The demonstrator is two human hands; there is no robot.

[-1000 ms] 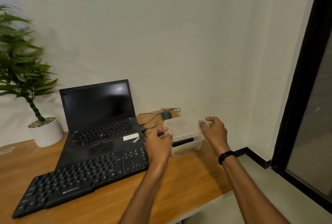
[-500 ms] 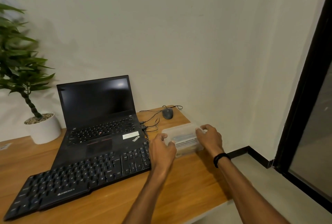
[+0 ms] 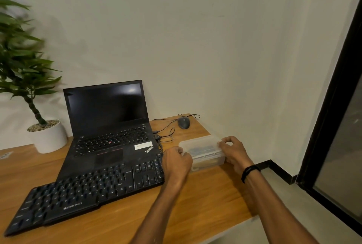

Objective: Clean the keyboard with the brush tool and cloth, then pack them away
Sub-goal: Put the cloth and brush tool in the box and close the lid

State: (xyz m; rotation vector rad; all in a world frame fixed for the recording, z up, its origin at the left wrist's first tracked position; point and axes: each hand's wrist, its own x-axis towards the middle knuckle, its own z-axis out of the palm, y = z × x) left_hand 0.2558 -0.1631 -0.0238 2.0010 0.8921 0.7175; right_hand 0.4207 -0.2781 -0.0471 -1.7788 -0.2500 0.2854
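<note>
Where wooden desk (image 3: 205, 200) meets white wall (image 3: 195, 47), I hold a clear box (image 3: 201, 145).
Left hand (image 3: 176, 163) and right hand (image 3: 234, 151) curl round its ends; keyboard (image 3: 88, 190) at nine o'clock.

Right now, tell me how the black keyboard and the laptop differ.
The keyboard lies flat and askew at the desk's front; the laptop stands open behind it, screen upright and dark. The keyboard is wider than the laptop and has a number pad; the laptop shows a touchpad. Both are black.

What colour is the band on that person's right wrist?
Black; the wristband shows best in the head view.
</note>
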